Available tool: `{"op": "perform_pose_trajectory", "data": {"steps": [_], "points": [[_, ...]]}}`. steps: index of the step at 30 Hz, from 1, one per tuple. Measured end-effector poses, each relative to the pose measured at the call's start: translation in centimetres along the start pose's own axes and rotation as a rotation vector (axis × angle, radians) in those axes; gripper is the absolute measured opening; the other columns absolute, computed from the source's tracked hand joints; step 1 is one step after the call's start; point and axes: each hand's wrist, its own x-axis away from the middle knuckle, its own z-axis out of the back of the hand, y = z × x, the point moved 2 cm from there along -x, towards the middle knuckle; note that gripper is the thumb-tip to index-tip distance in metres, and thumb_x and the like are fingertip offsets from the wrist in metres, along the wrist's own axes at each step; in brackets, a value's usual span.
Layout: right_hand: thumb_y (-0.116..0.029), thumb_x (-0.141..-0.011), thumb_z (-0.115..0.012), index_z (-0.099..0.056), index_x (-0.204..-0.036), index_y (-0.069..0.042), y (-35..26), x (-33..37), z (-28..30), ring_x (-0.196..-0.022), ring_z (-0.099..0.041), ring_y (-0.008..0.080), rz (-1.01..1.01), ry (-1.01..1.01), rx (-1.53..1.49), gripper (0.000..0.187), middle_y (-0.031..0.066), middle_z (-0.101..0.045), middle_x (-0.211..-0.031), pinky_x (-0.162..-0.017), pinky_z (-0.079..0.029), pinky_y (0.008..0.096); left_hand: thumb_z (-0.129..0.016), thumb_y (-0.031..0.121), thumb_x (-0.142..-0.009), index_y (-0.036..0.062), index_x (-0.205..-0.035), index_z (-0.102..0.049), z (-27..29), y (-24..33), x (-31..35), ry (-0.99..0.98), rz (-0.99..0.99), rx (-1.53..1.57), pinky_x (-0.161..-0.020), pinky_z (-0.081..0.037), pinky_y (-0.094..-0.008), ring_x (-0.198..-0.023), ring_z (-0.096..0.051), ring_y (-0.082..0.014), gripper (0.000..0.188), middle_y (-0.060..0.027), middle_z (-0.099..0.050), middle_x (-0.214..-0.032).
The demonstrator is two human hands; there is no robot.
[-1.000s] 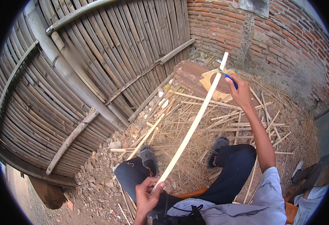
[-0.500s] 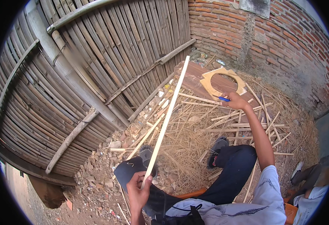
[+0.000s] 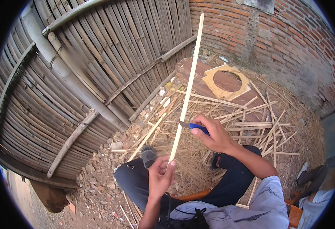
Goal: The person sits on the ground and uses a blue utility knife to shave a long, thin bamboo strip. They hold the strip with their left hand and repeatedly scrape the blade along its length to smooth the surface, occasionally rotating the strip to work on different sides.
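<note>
My left hand (image 3: 162, 176) grips the lower end of a long pale wooden strip (image 3: 190, 82), which slants up and away toward the brick wall. In my right hand (image 3: 213, 134) is a knife (image 3: 198, 128) with a blue handle. Its dark blade points left and meets the strip's right edge, above my left hand. My fingers wrap the handle and hide part of it. Between my bent knees lies a layer of straw-like shavings (image 3: 186, 160).
A yellowish board with a round hole (image 3: 209, 82) rests on a brown plank (image 3: 186, 68). Several loose strips (image 3: 247, 124) lie on shavings to the right. A bamboo fence (image 3: 110, 49) stands left, a brick wall (image 3: 228, 34) behind. Another person's leg (image 3: 312, 177) shows at right.
My right hand has come from beside the holed board back and left, bringing the knife blade to the strip. My left hand has shifted right and slightly up with the strip.
</note>
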Motion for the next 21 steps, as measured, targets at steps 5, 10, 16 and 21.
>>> {"op": "perform_pose_trajectory", "data": {"steps": [5,10,16,21], "points": [[-0.034,-0.100,-0.077,-0.071,-0.109,-0.003,-1.1,1.5,-1.5,-0.074,-0.076,0.0298,0.176,-0.034,0.195,0.032,0.0133,-0.075,-0.088,-0.064,-0.058,0.0387,-0.071,0.009,-0.106,-0.0014,-0.130,-0.063,-1.4,0.5,-1.0,0.044,-0.064,-0.041,-0.046,-0.037,-0.0203,-0.056,-0.052,-0.0009,0.027,-0.0027,-0.073,-0.092],[-0.032,-0.097,-0.081,-0.073,-0.107,-0.004,-1.4,2.0,-2.4,-0.070,-0.076,0.0288,0.261,0.007,0.249,0.031,0.0116,-0.076,-0.090,-0.059,-0.058,0.0380,-0.073,0.013,-0.106,-0.0009,-0.133,-0.063,-2.3,1.0,-1.6,0.034,-0.101,-0.056,-0.046,-0.035,-0.0207,-0.055,-0.050,-0.0004,0.031,-0.0031,-0.075,-0.095],[-0.031,-0.095,-0.084,-0.075,-0.107,-0.002,-1.6,1.9,-2.7,-0.067,-0.074,0.0283,0.285,0.005,0.209,0.034,0.0121,-0.076,-0.088,-0.056,-0.056,0.0372,-0.069,0.020,-0.111,-0.0004,-0.131,-0.070,-2.5,1.4,-1.8,-0.055,0.000,0.037,-0.045,-0.033,-0.0215,-0.050,-0.045,0.0005,0.029,0.0049,-0.063,-0.075],[-0.034,-0.098,-0.079,-0.075,-0.110,-0.006,-1.7,1.9,-2.6,-0.066,-0.074,0.0270,0.248,0.020,0.207,0.031,0.0096,-0.076,-0.088,-0.055,-0.056,0.0380,-0.067,0.023,-0.112,0.0018,-0.138,-0.073,-2.7,1.5,-1.6,0.008,-0.007,-0.052,-0.046,-0.031,-0.0216,-0.051,-0.042,0.0012,0.034,0.0093,-0.053,-0.066]]}}
